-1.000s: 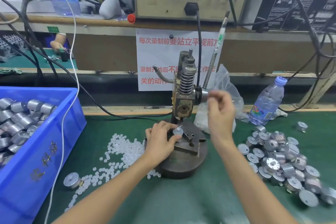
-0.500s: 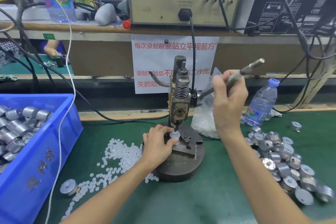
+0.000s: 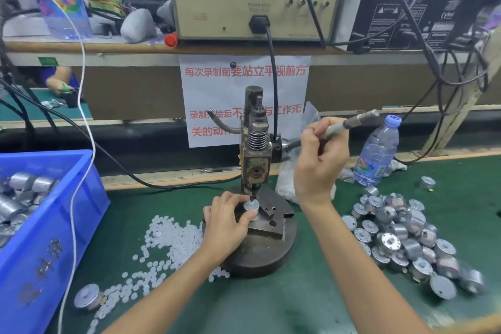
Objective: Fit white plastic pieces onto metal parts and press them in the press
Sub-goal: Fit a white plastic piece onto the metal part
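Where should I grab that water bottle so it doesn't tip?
Wrap your hand round the middle of the water bottle, coming from its right side. It stands upright, its body is round, and the lever and right hand crowd its left.

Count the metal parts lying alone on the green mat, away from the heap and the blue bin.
2: a metal part front left beside the white plastic pieces, another far right behind the heap. Others may be hidden.

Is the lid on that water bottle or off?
On. The clear plastic water bottle beside the pile of round silver metal parts has its blue cap sitting on its neck.
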